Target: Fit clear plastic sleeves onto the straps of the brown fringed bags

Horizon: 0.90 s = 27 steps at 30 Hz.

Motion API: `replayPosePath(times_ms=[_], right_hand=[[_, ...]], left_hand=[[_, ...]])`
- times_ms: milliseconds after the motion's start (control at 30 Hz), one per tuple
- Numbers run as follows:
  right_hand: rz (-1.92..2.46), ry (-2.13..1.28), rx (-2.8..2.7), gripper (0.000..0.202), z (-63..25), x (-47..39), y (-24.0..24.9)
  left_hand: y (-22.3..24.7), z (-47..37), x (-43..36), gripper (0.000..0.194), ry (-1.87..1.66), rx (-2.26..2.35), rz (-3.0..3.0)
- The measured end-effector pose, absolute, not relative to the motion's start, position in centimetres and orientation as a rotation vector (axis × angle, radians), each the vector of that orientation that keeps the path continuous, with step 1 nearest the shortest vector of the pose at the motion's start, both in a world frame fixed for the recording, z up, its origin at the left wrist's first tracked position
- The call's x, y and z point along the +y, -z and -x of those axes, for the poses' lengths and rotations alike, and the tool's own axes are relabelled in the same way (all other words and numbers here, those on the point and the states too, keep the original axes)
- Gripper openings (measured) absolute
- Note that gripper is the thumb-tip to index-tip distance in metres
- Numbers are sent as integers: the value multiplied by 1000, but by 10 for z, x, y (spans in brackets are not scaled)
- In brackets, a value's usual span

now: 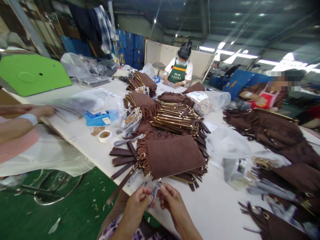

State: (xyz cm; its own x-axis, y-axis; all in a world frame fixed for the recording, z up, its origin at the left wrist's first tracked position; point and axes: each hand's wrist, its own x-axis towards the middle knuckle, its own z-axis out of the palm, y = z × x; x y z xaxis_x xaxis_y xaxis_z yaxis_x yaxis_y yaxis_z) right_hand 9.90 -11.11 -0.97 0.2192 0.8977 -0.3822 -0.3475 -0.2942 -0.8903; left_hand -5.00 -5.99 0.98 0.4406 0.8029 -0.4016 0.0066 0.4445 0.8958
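My left hand [140,201] and my right hand [172,199] meet at the front edge of the table, fingers pinched. Between them is a narrow grey-white wrapped strap [156,190], with a small metal clasp at its upper end. What the wrapping is made of is hard to tell. Just beyond my fingers lies a brown fringed bag [176,155], flat on top of other bags. Brown straps [122,156] fan out from its left side. More wrapped straps [131,123] lie in a bunch behind them.
Stacked gold-framed bags [175,116] stand behind. On the left are a blue tape dispenser [97,118], a tape roll [104,136] and a green machine [32,75]. More brown bags [270,131] and plastic bags [231,143] lie right. Co-workers sit around; one's arm [27,116] reaches in left.
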Motion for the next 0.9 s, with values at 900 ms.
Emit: replayPosePath(times_ms=[900], right_hand=[[1221,-1231,-286,36,-89,-86,5]], left_hand=[[4,62,-80,50,-521,1021,-633]])
